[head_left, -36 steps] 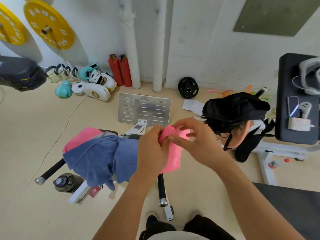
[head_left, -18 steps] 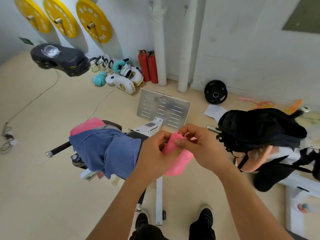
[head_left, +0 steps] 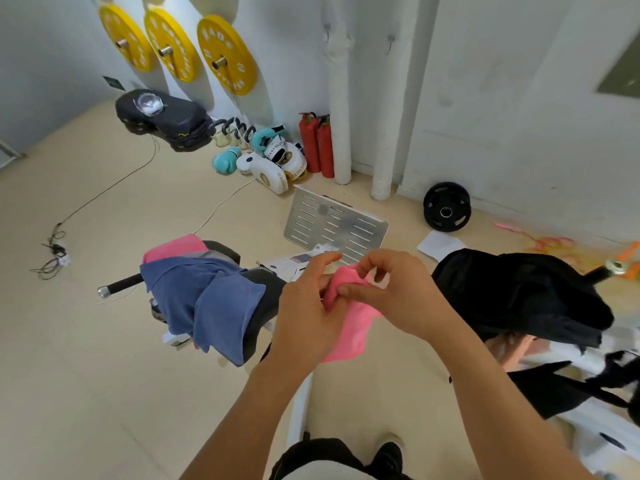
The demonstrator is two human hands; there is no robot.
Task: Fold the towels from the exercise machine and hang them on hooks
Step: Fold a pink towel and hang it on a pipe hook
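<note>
Since the earlier frame, view swung left; three yellow plates (head_left: 227,55) now visible. Pink towel (head_left: 348,320) held mid-air above machine: left hand (head_left: 308,318) grips its left edge, right hand (head_left: 398,294) pinches top fold. Blue towel (head_left: 204,303) draped on machine (head_left: 266,299), left of hands.

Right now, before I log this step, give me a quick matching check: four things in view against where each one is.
Things:
1. pink towel
2. blue towel
3. black weight plate
4. yellow plates

Places:
A. mounted on the wall
B. draped over the exercise machine
C. leaning at the foot of the wall
D. pinched between left hand and right hand

Pairs: 1-D, 2-B, 3-C, 4-A
</note>
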